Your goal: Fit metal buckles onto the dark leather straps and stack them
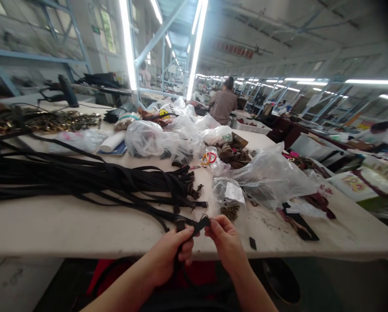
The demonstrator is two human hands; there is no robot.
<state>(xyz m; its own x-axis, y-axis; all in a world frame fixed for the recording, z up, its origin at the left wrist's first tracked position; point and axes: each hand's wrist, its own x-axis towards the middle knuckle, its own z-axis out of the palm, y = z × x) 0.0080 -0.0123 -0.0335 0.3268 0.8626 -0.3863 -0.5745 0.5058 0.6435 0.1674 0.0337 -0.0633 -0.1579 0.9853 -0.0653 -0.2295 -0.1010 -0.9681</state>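
Near the table's front edge, my left hand (177, 247) is closed around a black strap (198, 226), thumb on top. The strap's short end sticks out to the right, and another length hangs below the hand. My right hand (224, 236) pinches the tip of that end between thumb and fingers; a small metal piece seems to be there, too small to make out. Just behind my hands, a thick bundle of black straps (83, 177) stretches in from the left, with metal buckles at several of its right ends.
A clear bag of small brass-coloured parts (229, 210) lies beyond my right hand. Scissors with red and yellow handles (209, 158) rest among plastic bags (145, 136). Metal hardware (51, 120) is piled at far left. A person (224, 102) is farther back.
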